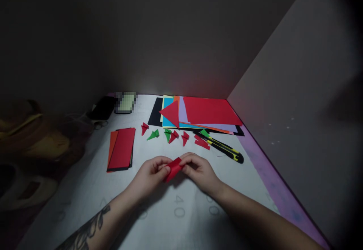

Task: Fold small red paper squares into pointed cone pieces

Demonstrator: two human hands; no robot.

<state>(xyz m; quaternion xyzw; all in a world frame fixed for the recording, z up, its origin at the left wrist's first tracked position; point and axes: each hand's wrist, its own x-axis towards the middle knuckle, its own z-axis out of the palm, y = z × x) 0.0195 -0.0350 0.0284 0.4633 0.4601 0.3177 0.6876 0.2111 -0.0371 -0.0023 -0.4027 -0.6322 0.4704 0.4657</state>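
Note:
Between my hands is a small folded piece of red paper (173,169), held a little above the white mat. My left hand (155,171) pinches its left side between thumb and fingers. At its upper right edge, my right hand (198,170) has thumb and fingertips closed on the paper. Just beyond my hands lies a row of small folded paper pieces, among them a red one (185,138) and a green one (153,135). To the left of my left hand rests a stack of red, orange and black paper rectangles (121,148).
A black and yellow utility knife (227,148) lies to the right, close to red paper scraps (202,142). Colored sheets (212,111) are piled at the back against the wall. A dark phone-like object (103,107) sits at the far left. A wall (297,121) rises along the right.

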